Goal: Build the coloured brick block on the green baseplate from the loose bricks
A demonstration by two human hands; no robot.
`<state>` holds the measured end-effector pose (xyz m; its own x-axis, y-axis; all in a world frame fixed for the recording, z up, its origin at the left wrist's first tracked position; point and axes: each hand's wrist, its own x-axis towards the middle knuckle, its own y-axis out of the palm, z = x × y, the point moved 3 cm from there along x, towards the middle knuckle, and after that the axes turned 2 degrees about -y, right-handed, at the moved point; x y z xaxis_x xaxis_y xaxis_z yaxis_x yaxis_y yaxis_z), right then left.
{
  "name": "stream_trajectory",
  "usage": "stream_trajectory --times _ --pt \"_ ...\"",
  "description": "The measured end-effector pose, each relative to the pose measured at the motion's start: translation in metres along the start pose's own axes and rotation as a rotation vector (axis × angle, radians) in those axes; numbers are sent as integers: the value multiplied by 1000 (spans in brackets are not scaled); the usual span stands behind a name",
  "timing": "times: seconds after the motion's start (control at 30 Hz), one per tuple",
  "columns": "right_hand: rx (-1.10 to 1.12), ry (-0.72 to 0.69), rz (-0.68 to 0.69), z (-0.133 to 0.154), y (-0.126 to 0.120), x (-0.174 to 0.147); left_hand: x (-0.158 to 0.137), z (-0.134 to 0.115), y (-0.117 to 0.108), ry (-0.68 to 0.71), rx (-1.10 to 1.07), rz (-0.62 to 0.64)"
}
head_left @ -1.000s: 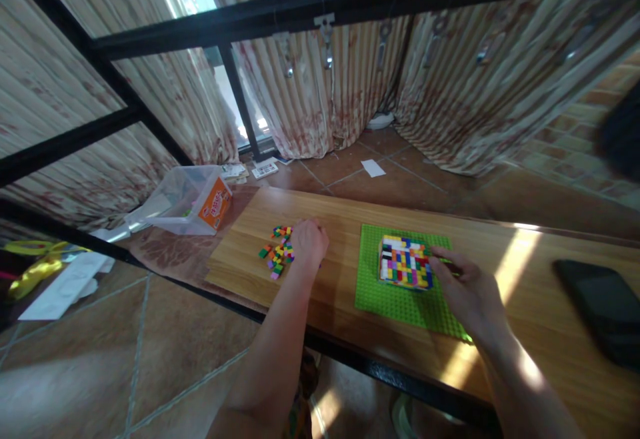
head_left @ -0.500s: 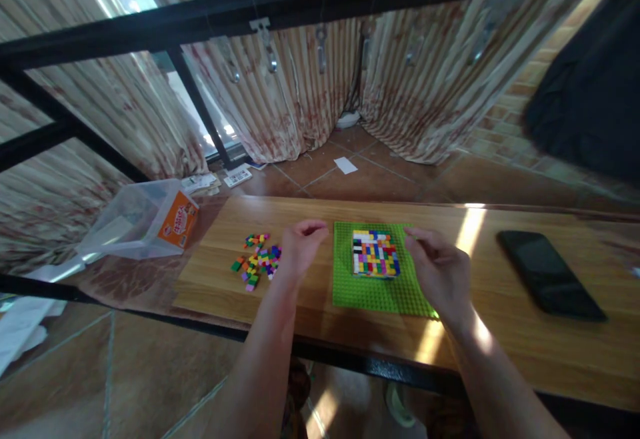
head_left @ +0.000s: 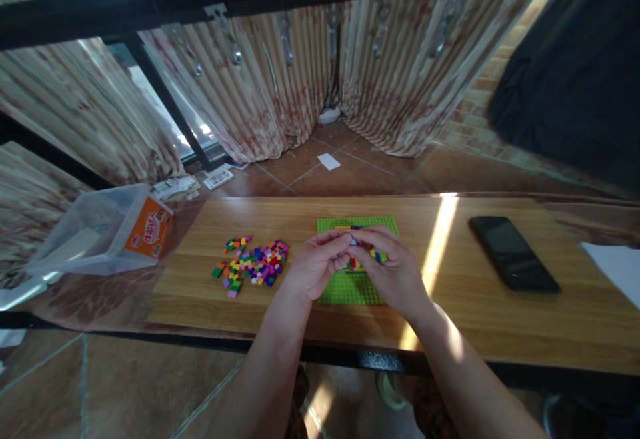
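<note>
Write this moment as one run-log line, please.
left hand, right hand: together over block, grip unclear; block: on baseplate, partly hidden; loose bricks: at left; phone: at right

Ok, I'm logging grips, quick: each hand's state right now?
Left hand: closed, seemingly pinching a small brick.
Right hand: closed, seemingly pinching that same small brick.

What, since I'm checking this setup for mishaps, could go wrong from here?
The tiny piece where the left hand and right hand meet might slip. Both hands partly hide the brick block, so they could knock it unseen. The loose bricks off to the left could scatter if bumped.
</note>
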<state>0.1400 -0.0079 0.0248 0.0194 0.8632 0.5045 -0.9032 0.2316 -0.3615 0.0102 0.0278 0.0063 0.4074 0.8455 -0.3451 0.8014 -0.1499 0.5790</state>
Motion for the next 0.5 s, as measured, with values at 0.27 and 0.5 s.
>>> stream_trajectory --times 0.27,0.5 --pt "72 292 -294 -37 -29 1 3 -7 -12 150 110 -242" --pt "-60 426 -193 -65 -34 4 15 -7 -33 283 613 -393"
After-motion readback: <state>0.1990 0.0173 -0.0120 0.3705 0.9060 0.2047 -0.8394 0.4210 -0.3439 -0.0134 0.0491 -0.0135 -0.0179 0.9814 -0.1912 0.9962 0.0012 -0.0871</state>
